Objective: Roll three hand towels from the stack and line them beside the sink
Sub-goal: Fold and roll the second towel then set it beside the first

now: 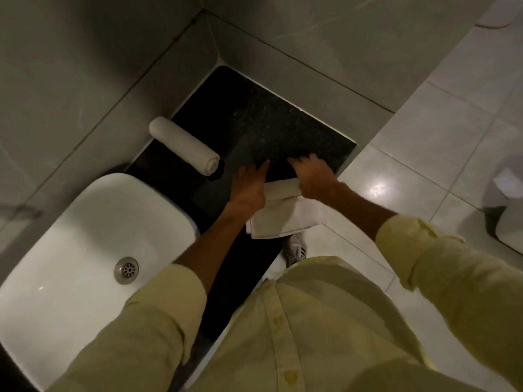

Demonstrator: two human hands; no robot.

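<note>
One rolled white hand towel [184, 145] lies on the black granite counter [249, 117], next to the wall behind the white sink [93, 230]. A small stack of folded white towels [285, 219] sits at the counter's front edge. The top towel [281, 188] is partly rolled at its far end. My left hand [249, 188] presses on the left end of that roll, index finger stretched forward. My right hand [312, 178] curls over the right end of the roll, fingers spread toward the wall.
Grey tiled walls meet in a corner behind the counter. Pale floor tiles [424, 154] lie to the right, with a white toilet [509, 222] at the right edge. A shoe [297, 250] shows below the counter edge. Yellow sleeves fill the foreground.
</note>
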